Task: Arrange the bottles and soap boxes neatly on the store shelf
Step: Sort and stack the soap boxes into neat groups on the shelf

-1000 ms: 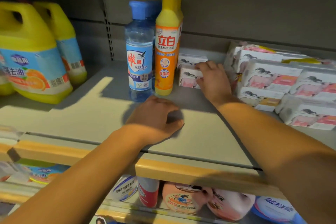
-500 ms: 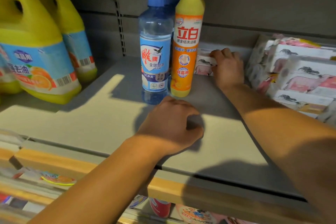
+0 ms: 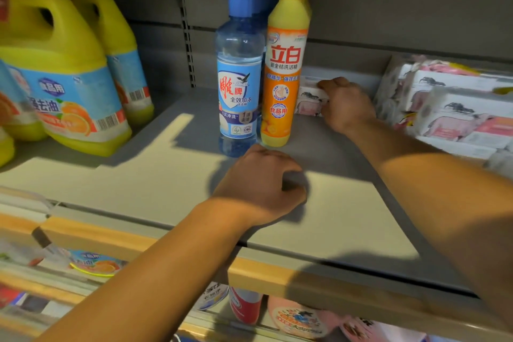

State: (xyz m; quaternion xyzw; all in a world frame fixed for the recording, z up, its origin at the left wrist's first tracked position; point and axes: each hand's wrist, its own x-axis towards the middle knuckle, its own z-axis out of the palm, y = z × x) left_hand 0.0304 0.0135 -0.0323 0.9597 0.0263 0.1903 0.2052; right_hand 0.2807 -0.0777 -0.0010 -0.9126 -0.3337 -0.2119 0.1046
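On the grey metal store shelf [image 3: 172, 183] stand two slim bottles side by side, touching or nearly so. The clear blue plastic bottle with a blue cap [image 3: 239, 69] wears a light-blue label reading 雕牌 with an eagle mark and 全效加浓 beneath. Just right of it, the orange-and-yellow dish-soap bottle [image 3: 286, 64] reads 立白 in red, with 新金桔洗洁精 under it and a round 食品用 badge lower down. More bottles of the same colours stand behind each, mostly hidden.

The right hand [image 3: 345, 104] reaches to the back of the shelf and grips a white soap box with a pink picture [image 3: 309, 100], fingers curled over its top edge; the box sits just beside the orange bottle's right flank. The left hand [image 3: 259, 184] rests on the shelf in front of the bottles, fingers curled under, holding nothing that shows.

To the right lies an uneven pile of white-and-pink soap boxes [image 3: 455, 116] — some tilted. At far left stand large yellow handled jugs [image 3: 63, 78] with blue labels showing 食品用 and 去油.

Between jugs and bottles, and along the front, the shelf surface lies bare up to its orange-trimmed front edge [image 3: 277, 275]. Below it, a lower shelf holds round packages [image 3: 297, 316], their print too blurred to read.
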